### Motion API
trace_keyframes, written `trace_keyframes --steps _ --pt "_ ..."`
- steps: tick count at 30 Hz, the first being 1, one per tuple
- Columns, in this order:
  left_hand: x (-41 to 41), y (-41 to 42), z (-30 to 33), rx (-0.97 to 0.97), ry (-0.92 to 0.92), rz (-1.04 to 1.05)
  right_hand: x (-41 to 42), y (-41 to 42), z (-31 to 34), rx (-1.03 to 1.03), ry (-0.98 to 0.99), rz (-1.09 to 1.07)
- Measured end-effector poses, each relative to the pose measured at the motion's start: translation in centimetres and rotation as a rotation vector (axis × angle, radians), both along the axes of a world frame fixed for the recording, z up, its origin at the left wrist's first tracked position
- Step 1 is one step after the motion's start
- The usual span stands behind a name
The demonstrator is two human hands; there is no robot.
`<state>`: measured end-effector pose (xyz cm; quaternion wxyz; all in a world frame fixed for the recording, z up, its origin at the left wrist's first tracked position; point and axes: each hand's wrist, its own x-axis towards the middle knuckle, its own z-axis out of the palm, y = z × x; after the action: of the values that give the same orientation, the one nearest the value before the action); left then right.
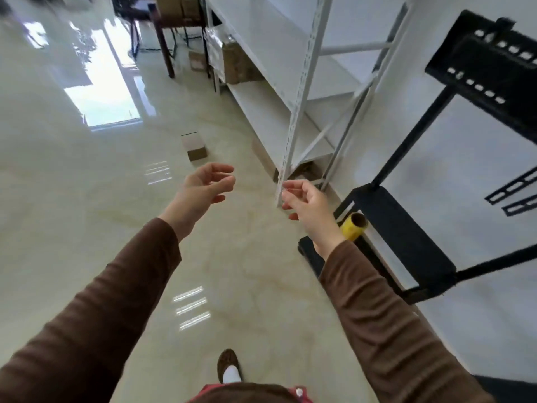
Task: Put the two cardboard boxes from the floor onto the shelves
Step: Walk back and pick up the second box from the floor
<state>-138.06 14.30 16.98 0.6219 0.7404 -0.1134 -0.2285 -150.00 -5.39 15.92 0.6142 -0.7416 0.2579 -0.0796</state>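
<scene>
A small cardboard box sits on the glossy floor ahead of me, a little left of the white shelving unit. A second cardboard box stands farther back on the floor near a table leg. My left hand is stretched forward, held in the air with curled fingers apart and nothing in it, just short of the near box. My right hand is raised beside the shelf's front post, fingers loosely apart, empty. Both arms wear brown sleeves.
A large box with plastic wrap stands at the shelf's far end. A black metal rack is close on the right, with a yellow roll by its base. A dark table with boxes stands at the back. My foot is below.
</scene>
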Motion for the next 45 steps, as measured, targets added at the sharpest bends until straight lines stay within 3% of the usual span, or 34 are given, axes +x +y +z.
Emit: trace_keyframes --steps 18,28,37,45 --pt "31.8 3.7 -4.4 0.017 0.108 0.274 38.9 1.3 -3.2 0.052 0.021 0.209" --pt "49.6 9.9 -5.8 0.009 0.147 0.452 60.6 6.7 -5.4 0.036 0.038 0.338" --pt "70.6 16.6 -6.8 0.020 0.159 0.416 79.6 12.7 -6.1 0.033 0.091 0.272" --pt "88.0 17.1 -7.5 0.021 0.170 0.310 95.3 13.2 -6.3 0.051 0.086 0.163"
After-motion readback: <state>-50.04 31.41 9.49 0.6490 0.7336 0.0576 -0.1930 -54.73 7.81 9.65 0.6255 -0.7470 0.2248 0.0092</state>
